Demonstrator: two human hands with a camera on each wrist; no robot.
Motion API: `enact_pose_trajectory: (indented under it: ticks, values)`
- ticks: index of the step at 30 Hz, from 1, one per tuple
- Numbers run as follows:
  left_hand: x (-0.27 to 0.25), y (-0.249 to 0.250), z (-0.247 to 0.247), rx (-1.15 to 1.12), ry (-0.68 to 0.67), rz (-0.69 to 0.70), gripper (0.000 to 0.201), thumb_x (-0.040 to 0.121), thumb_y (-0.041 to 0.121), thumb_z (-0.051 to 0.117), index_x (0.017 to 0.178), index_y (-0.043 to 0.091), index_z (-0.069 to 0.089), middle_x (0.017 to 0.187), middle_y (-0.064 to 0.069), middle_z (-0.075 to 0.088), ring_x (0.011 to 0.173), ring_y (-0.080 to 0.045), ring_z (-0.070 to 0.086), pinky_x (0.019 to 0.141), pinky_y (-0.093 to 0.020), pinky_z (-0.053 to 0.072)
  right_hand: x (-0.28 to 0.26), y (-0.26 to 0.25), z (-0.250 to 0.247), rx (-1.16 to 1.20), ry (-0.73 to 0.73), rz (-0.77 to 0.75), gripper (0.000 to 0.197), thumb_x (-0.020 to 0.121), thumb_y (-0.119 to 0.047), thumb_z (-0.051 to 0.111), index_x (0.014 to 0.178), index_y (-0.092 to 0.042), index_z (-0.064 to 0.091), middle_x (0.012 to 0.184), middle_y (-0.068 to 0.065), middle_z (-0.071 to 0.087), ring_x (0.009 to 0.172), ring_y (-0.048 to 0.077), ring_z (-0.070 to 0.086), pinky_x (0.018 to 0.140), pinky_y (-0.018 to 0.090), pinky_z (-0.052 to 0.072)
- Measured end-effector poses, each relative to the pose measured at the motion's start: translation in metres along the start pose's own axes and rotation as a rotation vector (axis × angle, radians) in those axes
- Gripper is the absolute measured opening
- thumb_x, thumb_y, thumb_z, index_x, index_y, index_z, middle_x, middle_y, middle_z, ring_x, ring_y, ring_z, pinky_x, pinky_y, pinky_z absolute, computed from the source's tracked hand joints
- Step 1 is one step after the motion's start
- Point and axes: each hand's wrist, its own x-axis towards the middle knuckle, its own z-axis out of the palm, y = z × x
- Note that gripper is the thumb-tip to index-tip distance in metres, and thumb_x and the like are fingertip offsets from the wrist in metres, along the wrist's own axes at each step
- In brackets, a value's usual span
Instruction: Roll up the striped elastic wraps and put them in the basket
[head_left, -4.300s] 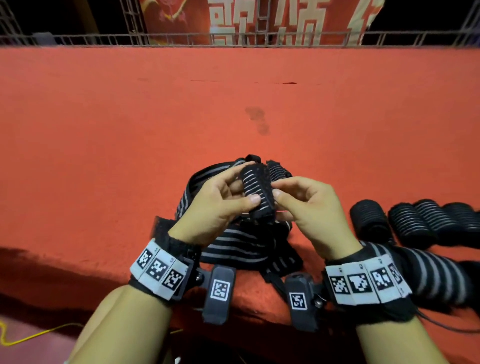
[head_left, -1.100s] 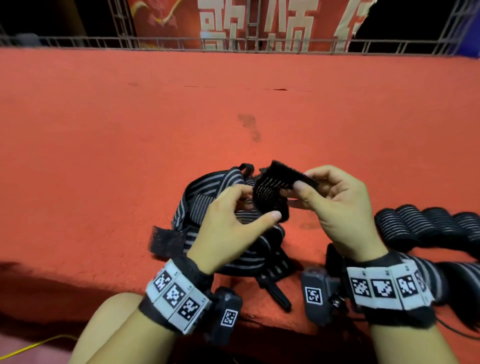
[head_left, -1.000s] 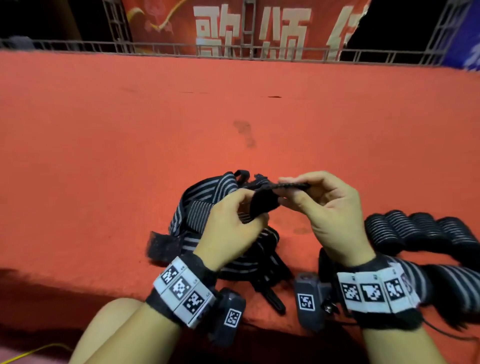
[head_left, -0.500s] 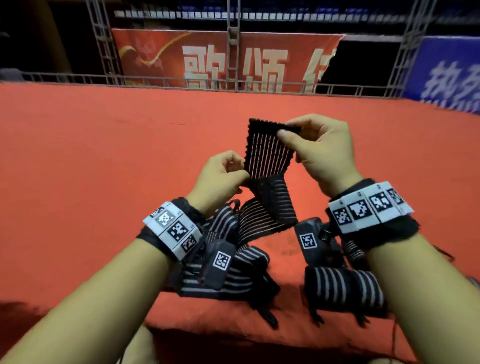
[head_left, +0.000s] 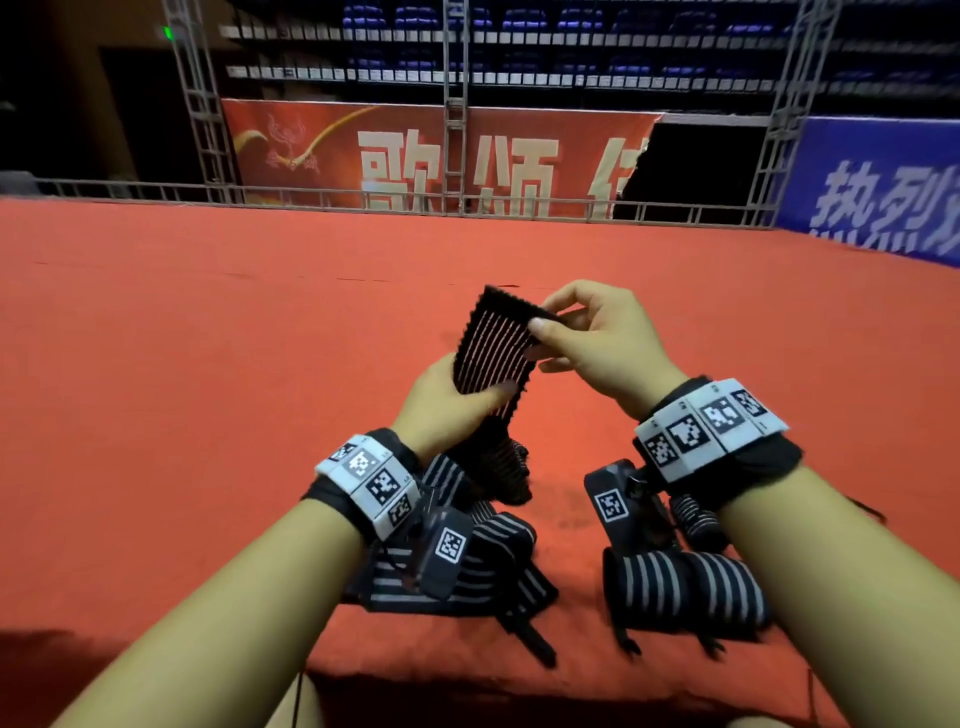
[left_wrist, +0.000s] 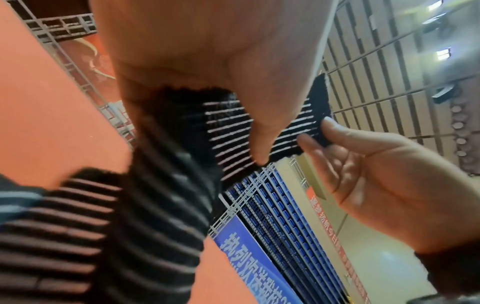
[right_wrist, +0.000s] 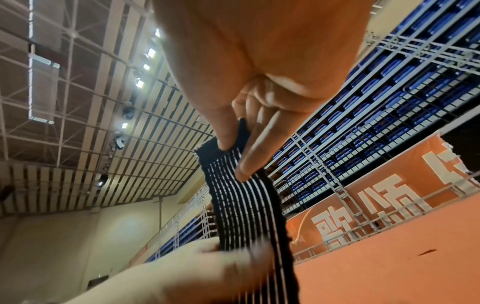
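Observation:
A black elastic wrap with thin white stripes (head_left: 493, 348) (left_wrist: 259, 131) (right_wrist: 244, 209) is held up flat above the red surface. My right hand (head_left: 582, 338) (left_wrist: 363, 174) (right_wrist: 233, 160) pinches its top end between thumb and forefinger. My left hand (head_left: 457, 410) (left_wrist: 246, 115) (right_wrist: 207, 267) grips the wrap lower down, thumb across its face. The rest of the wrap hangs down to a loose heap of striped wrap (head_left: 467, 561) on the surface below my left wrist. No basket is in view.
A rolled striped wrap (head_left: 685, 592) lies near the front edge of the red carpeted platform (head_left: 208, 364), below my right wrist, with another small roll (head_left: 696, 519) behind it. A metal railing (head_left: 363, 200) and banners stand at the far edge.
The small folded end was pulled open and lifted; both hands rose with the wrap stretched flat between them. The view tilted up. My left hand now grips lower on the wrap.

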Motion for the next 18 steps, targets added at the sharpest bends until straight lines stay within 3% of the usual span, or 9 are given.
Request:
enact_pose_trajectory:
  ticks: [4, 7, 10, 13, 16, 18]
  values:
    - [-0.005, -0.024, 0.001, 0.102, -0.100, 0.012, 0.038, 0.060, 0.023, 0.077, 0.096, 0.021, 0.063, 0.091, 0.001, 0.074, 0.089, -0.019, 0.071, 0.081, -0.047, 0.058, 0.002, -0.007, -0.003, -0.105, 0.084, -0.031, 0.018, 0.091, -0.004, 0.068, 0.083, -0.019, 0.062, 0.075, 0.013, 0.072, 0.063, 0.018, 0.074, 0.049, 0.029, 0.052]
    - [-0.011, -0.043, 0.002, 0.128, -0.158, 0.006, 0.025, 0.073, 0.006, 0.075, 0.096, 0.016, 0.071, 0.093, 0.000, 0.078, 0.092, -0.015, 0.073, 0.087, -0.047, 0.058, 0.005, -0.012, -0.012, -0.161, 0.155, -0.054, 0.017, 0.089, -0.008, 0.072, 0.082, -0.021, 0.065, 0.068, 0.006, 0.070, 0.053, 0.014, 0.068, 0.045, 0.024, 0.047]
    - [-0.019, -0.050, 0.005, 0.109, -0.201, -0.036, 0.025, 0.081, -0.005, 0.061, 0.096, 0.013, 0.071, 0.094, -0.003, 0.078, 0.088, -0.013, 0.073, 0.085, -0.041, 0.059, 0.006, -0.014, -0.017, -0.175, 0.222, -0.097, 0.016, 0.088, -0.009, 0.074, 0.081, -0.022, 0.067, 0.063, 0.001, 0.066, 0.044, 0.010, 0.059, 0.046, 0.021, 0.044]
    - [-0.024, -0.060, 0.009, 0.070, -0.130, -0.122, 0.028, 0.079, -0.008, 0.054, 0.091, 0.015, 0.066, 0.089, -0.005, 0.075, 0.082, -0.015, 0.073, 0.076, -0.038, 0.058, 0.006, -0.017, -0.020, -0.148, 0.302, -0.140, 0.015, 0.089, -0.007, 0.072, 0.083, -0.019, 0.066, 0.067, 0.002, 0.066, 0.045, 0.007, 0.057, 0.045, 0.017, 0.044]
    - [-0.029, -0.076, 0.013, 0.066, -0.110, -0.172, 0.020, 0.084, -0.003, 0.061, 0.088, 0.015, 0.068, 0.090, -0.004, 0.076, 0.089, -0.019, 0.073, 0.085, -0.045, 0.059, 0.008, -0.015, -0.023, -0.142, 0.325, -0.143, 0.017, 0.089, -0.009, 0.072, 0.081, -0.023, 0.066, 0.070, 0.002, 0.067, 0.052, 0.009, 0.059, 0.048, 0.018, 0.045]
    - [-0.033, -0.082, 0.016, 0.018, -0.132, -0.185, 0.014, 0.089, 0.001, 0.065, 0.092, 0.014, 0.070, 0.093, -0.003, 0.077, 0.091, -0.019, 0.074, 0.088, -0.046, 0.059, 0.010, -0.008, -0.025, -0.153, 0.343, -0.138, 0.020, 0.088, -0.012, 0.073, 0.079, -0.028, 0.066, 0.074, -0.001, 0.068, 0.062, 0.011, 0.062, 0.057, 0.024, 0.051]
